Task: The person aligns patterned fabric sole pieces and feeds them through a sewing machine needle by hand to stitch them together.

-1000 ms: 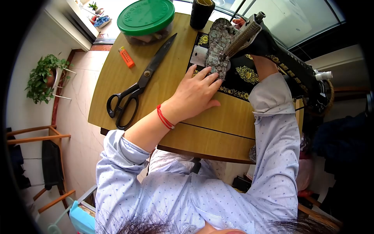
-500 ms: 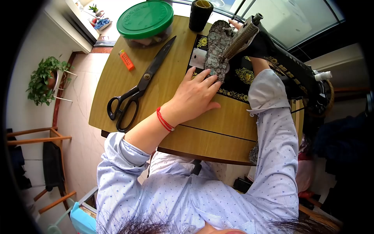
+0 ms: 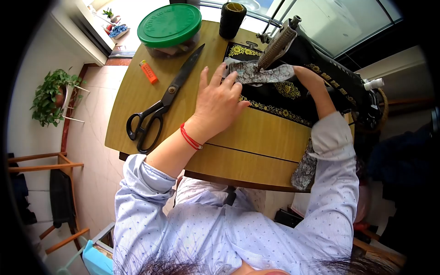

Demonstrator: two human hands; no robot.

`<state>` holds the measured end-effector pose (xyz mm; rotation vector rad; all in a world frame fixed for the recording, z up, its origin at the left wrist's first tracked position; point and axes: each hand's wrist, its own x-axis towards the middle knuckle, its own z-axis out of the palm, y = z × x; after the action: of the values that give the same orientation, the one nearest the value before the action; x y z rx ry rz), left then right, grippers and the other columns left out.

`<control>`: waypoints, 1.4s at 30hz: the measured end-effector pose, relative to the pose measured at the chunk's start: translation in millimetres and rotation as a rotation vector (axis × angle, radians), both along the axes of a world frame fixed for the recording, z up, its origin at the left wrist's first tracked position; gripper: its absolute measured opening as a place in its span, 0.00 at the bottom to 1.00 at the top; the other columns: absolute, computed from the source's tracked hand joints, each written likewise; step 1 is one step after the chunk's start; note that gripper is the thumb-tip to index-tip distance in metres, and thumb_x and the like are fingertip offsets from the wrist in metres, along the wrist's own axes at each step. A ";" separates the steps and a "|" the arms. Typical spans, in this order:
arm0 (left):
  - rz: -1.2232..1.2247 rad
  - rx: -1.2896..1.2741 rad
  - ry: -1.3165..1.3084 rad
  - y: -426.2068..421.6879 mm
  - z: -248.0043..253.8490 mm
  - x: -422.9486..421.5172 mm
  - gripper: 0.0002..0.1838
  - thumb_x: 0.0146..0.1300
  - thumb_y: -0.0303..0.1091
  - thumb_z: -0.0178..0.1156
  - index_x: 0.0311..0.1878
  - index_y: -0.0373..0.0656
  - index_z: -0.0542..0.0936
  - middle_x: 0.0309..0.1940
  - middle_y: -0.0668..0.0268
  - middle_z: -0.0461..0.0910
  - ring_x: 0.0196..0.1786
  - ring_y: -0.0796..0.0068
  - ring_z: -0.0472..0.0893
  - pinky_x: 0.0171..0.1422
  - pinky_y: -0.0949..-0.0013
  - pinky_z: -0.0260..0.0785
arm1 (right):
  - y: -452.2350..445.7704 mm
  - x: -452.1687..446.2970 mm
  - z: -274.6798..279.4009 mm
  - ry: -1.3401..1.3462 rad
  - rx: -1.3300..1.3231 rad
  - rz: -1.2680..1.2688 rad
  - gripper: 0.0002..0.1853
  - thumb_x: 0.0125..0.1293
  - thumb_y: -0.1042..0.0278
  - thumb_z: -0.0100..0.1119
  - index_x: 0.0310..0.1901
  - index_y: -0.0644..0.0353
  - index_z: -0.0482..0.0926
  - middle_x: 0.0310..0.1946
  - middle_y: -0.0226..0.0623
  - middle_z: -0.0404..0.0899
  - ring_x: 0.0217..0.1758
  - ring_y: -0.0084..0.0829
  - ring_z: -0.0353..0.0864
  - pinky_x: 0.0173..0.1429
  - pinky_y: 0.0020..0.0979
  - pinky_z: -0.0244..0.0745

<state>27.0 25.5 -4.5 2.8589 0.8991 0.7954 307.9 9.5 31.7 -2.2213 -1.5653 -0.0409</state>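
A grey patterned fabric piece lies crosswise under the needle area of a black sewing machine with gold decoration. My left hand rests palm down at the fabric's left end, its fingers spread and the fingertips on the cloth. My right hand reaches under the machine's arm to the fabric's right end; its fingers are hidden there. A red cord circles my left wrist.
Large black scissors and an orange lighter lie on the wooden table. Behind them are a green-lidded tub and a black thread cone. More grey patterned fabric hangs at the front right edge.
The fabric has turned from lengthwise to crosswise under the machine. My right hand has come from behind the machine's needle end towards me and right. My left hand has shifted slightly left.
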 end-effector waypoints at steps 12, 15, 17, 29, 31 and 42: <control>-0.127 0.033 -0.154 3.5 -0.6 2.1 0.12 0.57 0.37 0.66 0.43 0.44 0.81 0.50 0.65 0.82 0.61 0.60 0.74 0.67 0.52 0.60 | -131.0 -83.5 24.4 -0.155 -0.307 0.108 0.13 0.59 0.67 0.57 0.45 0.61 0.81 0.30 0.49 0.83 0.36 0.47 0.85 0.42 0.43 0.80; -0.198 0.010 -0.211 2.5 3.9 2.1 0.09 0.58 0.34 0.65 0.41 0.43 0.81 0.46 0.65 0.83 0.57 0.61 0.77 0.63 0.57 0.64 | -128.9 -104.8 15.5 -0.410 -0.302 0.274 0.03 0.59 0.73 0.54 0.28 0.55 0.76 0.21 0.40 0.81 0.26 0.38 0.85 0.29 0.39 0.78; -0.220 0.005 -0.229 2.8 5.4 1.2 0.08 0.58 0.33 0.65 0.40 0.42 0.81 0.45 0.65 0.83 0.55 0.62 0.79 0.61 0.59 0.66 | -125.4 -125.0 18.1 -0.345 -0.343 0.331 0.03 0.59 0.72 0.54 0.29 0.55 0.77 0.21 0.41 0.81 0.27 0.39 0.85 0.29 0.40 0.79; -0.349 -0.064 -0.017 -7.4 6.2 -0.8 0.20 0.59 0.52 0.64 0.42 0.44 0.82 0.50 0.67 0.82 0.62 0.59 0.74 0.67 0.53 0.59 | -55.2 -50.4 16.2 0.250 -0.154 0.095 0.14 0.64 0.56 0.59 0.37 0.58 0.84 0.27 0.42 0.82 0.30 0.43 0.84 0.36 0.38 0.75; -0.311 -0.084 0.040 -7.5 9.2 -0.4 0.20 0.59 0.52 0.63 0.41 0.44 0.82 0.49 0.67 0.82 0.61 0.60 0.74 0.67 0.53 0.59 | -32.2 -17.6 -1.7 0.584 -0.120 0.002 0.14 0.68 0.57 0.56 0.41 0.60 0.84 0.31 0.31 0.84 0.35 0.29 0.82 0.40 0.29 0.73; -0.270 -0.003 -0.097 -7.4 14.3 -1.6 0.23 0.54 0.51 0.67 0.44 0.42 0.81 0.49 0.63 0.81 0.59 0.59 0.75 0.65 0.54 0.61 | 73.1 55.6 -59.9 2.008 0.301 0.454 0.16 0.73 0.62 0.51 0.58 0.57 0.77 0.51 0.31 0.81 0.52 0.25 0.78 0.56 0.31 0.73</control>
<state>25.4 18.1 9.8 2.8245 0.4888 0.8882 363.6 82.7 -28.2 -0.6396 -0.5806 1.4090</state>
